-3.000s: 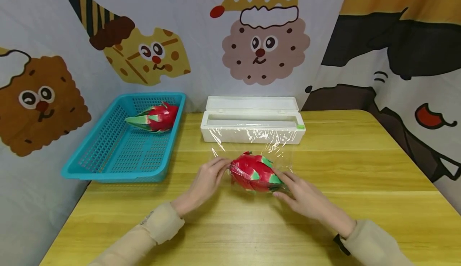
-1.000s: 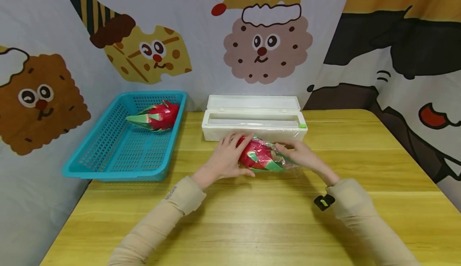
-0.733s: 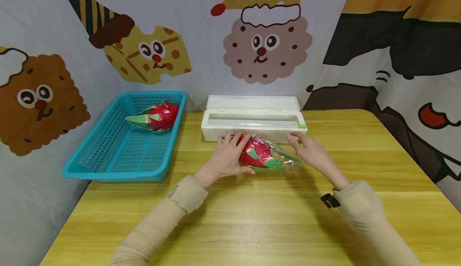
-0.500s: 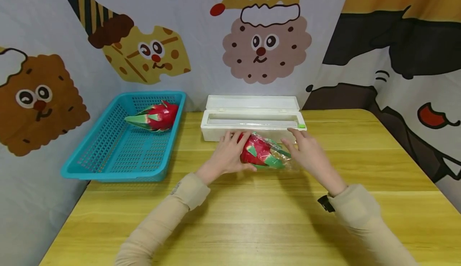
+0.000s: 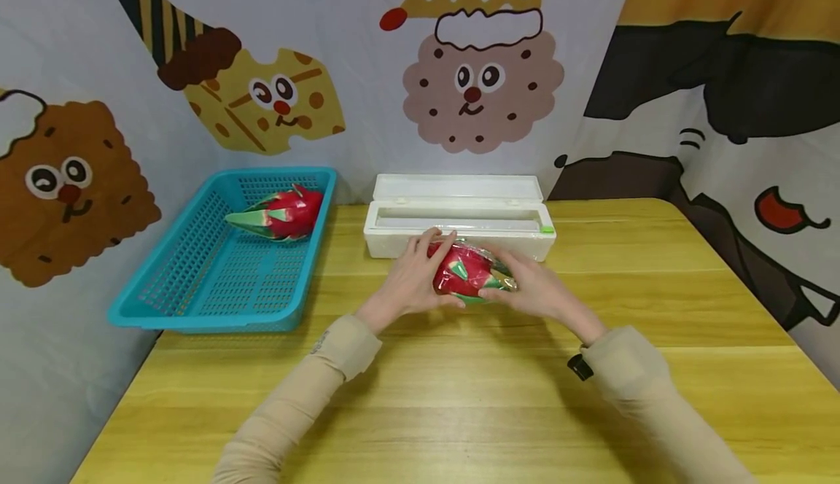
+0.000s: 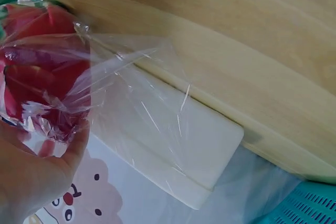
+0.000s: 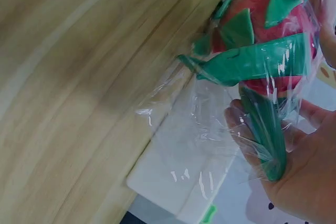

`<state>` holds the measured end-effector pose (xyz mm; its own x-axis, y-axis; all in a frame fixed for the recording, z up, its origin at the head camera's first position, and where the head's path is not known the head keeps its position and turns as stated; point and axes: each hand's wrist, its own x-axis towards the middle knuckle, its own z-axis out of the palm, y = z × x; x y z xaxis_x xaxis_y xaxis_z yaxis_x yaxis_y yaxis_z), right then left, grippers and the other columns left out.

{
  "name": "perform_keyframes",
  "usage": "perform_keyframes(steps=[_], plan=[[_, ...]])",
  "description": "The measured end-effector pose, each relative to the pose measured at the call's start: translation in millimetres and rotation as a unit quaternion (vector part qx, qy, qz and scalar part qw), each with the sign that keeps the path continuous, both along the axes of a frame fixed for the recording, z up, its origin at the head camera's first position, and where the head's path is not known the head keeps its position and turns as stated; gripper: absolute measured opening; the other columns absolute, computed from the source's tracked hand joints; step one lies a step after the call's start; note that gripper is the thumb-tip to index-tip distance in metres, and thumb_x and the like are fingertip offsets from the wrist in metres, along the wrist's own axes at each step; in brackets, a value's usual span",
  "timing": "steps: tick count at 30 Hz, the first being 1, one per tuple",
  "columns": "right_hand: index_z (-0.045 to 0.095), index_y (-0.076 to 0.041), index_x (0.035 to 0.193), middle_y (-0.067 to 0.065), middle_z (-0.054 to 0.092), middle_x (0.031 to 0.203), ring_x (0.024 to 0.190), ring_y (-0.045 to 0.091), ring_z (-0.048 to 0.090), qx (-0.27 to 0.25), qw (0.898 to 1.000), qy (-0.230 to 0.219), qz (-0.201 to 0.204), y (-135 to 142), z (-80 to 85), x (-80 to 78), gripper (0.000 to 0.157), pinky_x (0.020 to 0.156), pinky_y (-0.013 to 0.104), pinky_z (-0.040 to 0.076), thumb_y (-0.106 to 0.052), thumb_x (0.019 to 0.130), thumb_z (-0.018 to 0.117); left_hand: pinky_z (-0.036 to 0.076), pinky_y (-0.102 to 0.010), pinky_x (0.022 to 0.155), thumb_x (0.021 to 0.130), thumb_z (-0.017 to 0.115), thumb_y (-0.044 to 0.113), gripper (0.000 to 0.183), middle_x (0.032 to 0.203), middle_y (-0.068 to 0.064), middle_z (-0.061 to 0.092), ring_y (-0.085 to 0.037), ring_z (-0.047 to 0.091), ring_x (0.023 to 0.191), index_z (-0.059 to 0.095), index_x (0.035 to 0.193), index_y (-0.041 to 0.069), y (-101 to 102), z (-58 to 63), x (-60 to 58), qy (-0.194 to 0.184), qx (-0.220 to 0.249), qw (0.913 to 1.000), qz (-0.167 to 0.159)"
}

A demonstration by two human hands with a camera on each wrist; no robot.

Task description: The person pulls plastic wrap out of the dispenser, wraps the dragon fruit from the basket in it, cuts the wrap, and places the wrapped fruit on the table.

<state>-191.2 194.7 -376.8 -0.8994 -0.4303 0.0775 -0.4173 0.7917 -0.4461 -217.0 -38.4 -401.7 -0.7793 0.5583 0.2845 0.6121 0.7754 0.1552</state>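
Observation:
A red dragon fruit (image 5: 462,271) with green scales is held just in front of the white cling film box (image 5: 394,242), loosely covered in clear film. My left hand (image 5: 408,281) grips its left end, thumb on the near side and fingers over the far side. Around its right, leafy end curls my right hand (image 5: 541,289). In the right wrist view, long green leaves (image 7: 265,132) lie between that hand's fingers under crumpled cling film (image 7: 202,114). The left wrist view shows film (image 6: 152,98) stretching from the fruit across the box.
Behind, the box's lid (image 5: 458,187) stands raised, with a green piece (image 5: 547,229) at its right end. To the left sits a blue basket (image 5: 230,322) holding a second dragon fruit (image 5: 298,214). A printed cloth (image 5: 367,105) hangs behind the wooden table (image 5: 459,411).
The dragon fruit has moved away from me, up to the box. My left hand went from the film edge to gripping the fruit. My right hand let go briefly and now holds the leafy end.

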Motion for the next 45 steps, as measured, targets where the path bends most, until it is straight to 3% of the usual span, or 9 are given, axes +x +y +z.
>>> perform_keyframes(steps=[8,11,15,18,27,32,37,40,45], plan=[[0.033,-0.025,0.147,0.012,0.044,0.147,0.126,0.04,0.051,-0.014,1.0,-0.021,0.002,1.3,0.7,-7.8,0.076,0.093,0.063,0.046,-0.053,0.084,0.064,0.051,-0.044,0.095,0.066,0.069,0.072,0.113,0.143,-0.012,0.039,-0.03,0.04,0.127,0.024,0.151,0.012,0.4,-0.8,-1.9,0.001,0.005,1.0,0.007],[0.032,-0.024,0.148,0.011,0.04,0.15,0.13,0.041,0.045,-0.035,0.998,-0.045,0.003,3.2,1.1,-7.2,0.074,0.097,0.065,0.042,-0.051,0.087,0.062,0.043,-0.049,0.103,0.067,0.067,0.072,0.108,0.141,-0.01,0.041,-0.032,0.035,0.131,0.028,0.15,0.014,0.5,1.9,-1.8,-0.01,0.013,0.9998,0.011],[0.028,-0.017,0.15,0.015,0.037,0.151,0.132,0.042,0.042,-0.076,0.994,-0.075,0.003,9.1,0.9,-8.8,0.072,0.101,0.063,0.04,-0.046,0.091,0.058,0.032,-0.052,0.106,0.069,0.066,0.072,0.099,0.139,-0.008,0.042,-0.031,0.029,0.131,0.033,0.147,0.021,-0.3,5.8,-2.6,-0.028,0.021,0.9991,0.022],[0.024,-0.01,0.151,0.022,0.04,0.146,0.126,0.043,0.048,-0.112,0.989,-0.094,-0.004,17.1,0.2,-13.6,0.068,0.099,0.059,0.044,-0.041,0.097,0.051,0.034,-0.049,0.105,0.071,0.066,0.07,0.093,0.139,-0.007,0.042,-0.029,0.033,0.127,0.035,0.146,0.024,-1.4,6.7,-4.3,-0.046,0.028,0.9981,0.029],[0.024,0.006,0.146,0.034,0.041,0.136,0.118,0.046,0.053,-0.265,0.944,-0.188,-0.066,50.3,-0.9,-29.0,0.057,0.098,0.05,0.048,-0.033,0.104,0.032,0.035,-0.048,0.105,0.075,0.064,0.067,0.091,0.137,-0.008,0.045,-0.028,0.035,0.127,0.033,0.147,0.021,-4.5,4.2,-8.4,-0.068,0.051,0.9958,0.035],[0.045,0.011,0.132,0.035,0.055,0.12,0.097,0.026,0.067,-0.265,0.949,-0.123,-0.116,56.9,-1.9,-32.9,0.047,0.084,0.036,0.057,-0.026,0.103,0.041,0.036,-0.048,0.104,0.076,0.062,0.068,0.087,0.135,-0.006,0.045,-0.026,0.037,0.123,0.033,0.146,0.025,-4.2,6.8,-7.5,-0.081,0.053,0.9947,0.034],[0.063,0.007,0.113,0.028,0.066,0.102,0.083,0.024,0.066,-0.226,0.955,0.062,-0.182,59.7,-5.9,-38.1,0.027,0.062,0.019,0.054,-0.012,0.096,0.054,0.036,-0.05,0.106,0.074,0.064,0.069,0.087,0.137,-0.005,0.044,-0.026,0.038,0.122,0.035,0.145,0.027,-4.8,8.0,-5.4,-0.088,0.047,0.9948,0.018],[0.062,0.007,0.114,0.027,0.064,0.109,0.095,0.036,0.061,-0.186,0.953,0.128,-0.201,62.8,-8.3,-43.2,0.028,0.072,0.031,0.054,-0.011,0.092,0.06,0.04,-0.048,0.102,0.071,0.068,0.068,0.09,0.136,-0.006,0.043,-0.026,0.038,0.12,0.037,0.144,0.026,-6.4,8.0,-4.1,-0.082,0.043,0.9957,0.004],[0.047,0.006,0.132,0.032,0.047,0.132,0.12,0.049,0.044,-0.126,0.971,0.089,-0.182,71.4,-11.1,-52.7,0.052,0.097,0.062,0.039,-0.021,0.091,0.063,0.046,-0.041,0.094,0.066,0.073,0.068,0.095,0.133,-0.006,0.044,-0.024,0.038,0.115,0.04,0.143,0.024,-9.2,7.9,-2.6,-0.067,0.041,0.9967,-0.019]])
